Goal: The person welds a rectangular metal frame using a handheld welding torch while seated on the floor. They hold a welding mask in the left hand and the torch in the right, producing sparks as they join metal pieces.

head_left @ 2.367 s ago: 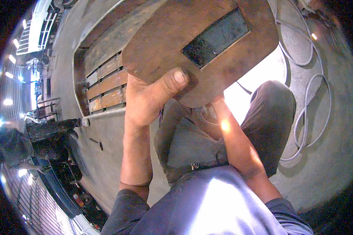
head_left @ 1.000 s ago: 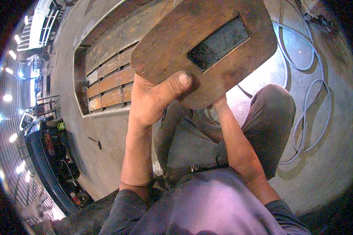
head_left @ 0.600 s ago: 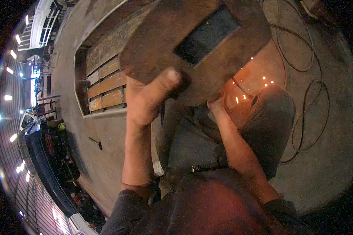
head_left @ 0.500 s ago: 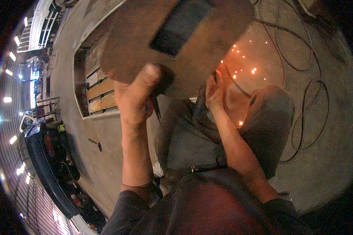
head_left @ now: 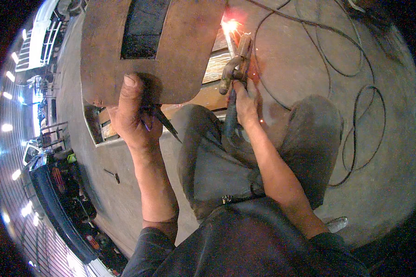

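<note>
My left hand (head_left: 136,113) is closed on a brown welding hand shield (head_left: 185,51) with a dark rectangular window. A dark pointed piece (head_left: 168,123) sticks out below that hand; I cannot tell whether it belongs to the shield. Beyond my knees, my right hand (head_left: 246,104) grips an electrode holder (head_left: 238,64) by its dark ribbed handle. A bright arc with red glow and sparks (head_left: 231,25) burns at the far end of the holder, just right of the shield. The shield hides much of the slatted work frame (head_left: 221,67) behind it.
Black cables (head_left: 356,138) lie looped on the concrete floor to the right. A hammer-like tool (head_left: 111,175) rests on the floor at left. Further left stands a dark vehicle part (head_left: 55,198) beside other equipment. My bent knees (head_left: 314,120) flank the right forearm.
The shield has swung left and now shows sharply. My right hand has moved slightly away from me and left, bringing the electrode holder into sight. Scattered sparks have given way to a bright arc.
</note>
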`<state>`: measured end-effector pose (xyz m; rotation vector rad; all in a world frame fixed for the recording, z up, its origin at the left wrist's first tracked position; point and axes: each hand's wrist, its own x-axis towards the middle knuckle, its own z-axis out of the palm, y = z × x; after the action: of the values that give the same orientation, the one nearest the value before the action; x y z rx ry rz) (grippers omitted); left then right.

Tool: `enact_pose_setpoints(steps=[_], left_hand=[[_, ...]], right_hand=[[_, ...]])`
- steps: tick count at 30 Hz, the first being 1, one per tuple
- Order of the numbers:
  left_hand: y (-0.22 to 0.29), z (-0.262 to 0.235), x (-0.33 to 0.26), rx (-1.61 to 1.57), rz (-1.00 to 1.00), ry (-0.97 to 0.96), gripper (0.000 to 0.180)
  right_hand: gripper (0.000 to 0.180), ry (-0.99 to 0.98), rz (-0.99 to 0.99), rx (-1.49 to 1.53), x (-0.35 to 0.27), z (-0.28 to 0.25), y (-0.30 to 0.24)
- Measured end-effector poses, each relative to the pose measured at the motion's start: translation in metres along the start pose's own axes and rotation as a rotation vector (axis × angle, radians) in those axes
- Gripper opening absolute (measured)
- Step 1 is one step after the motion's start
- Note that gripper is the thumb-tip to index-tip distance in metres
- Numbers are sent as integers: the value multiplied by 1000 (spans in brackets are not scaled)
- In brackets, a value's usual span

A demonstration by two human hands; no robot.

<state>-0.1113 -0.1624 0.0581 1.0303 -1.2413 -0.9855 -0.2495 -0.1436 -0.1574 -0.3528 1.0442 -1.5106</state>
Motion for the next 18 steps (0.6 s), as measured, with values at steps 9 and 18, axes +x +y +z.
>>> enact_pose_setpoints(steps=[9, 18], left_hand=[[-9, 6, 1, 243, 215, 53, 25], [5, 20, 0, 79, 27, 26, 25]], right_hand=[[18, 28, -37, -87, 14, -11, 20], [18, 53, -9, -105, 17, -11, 18]])
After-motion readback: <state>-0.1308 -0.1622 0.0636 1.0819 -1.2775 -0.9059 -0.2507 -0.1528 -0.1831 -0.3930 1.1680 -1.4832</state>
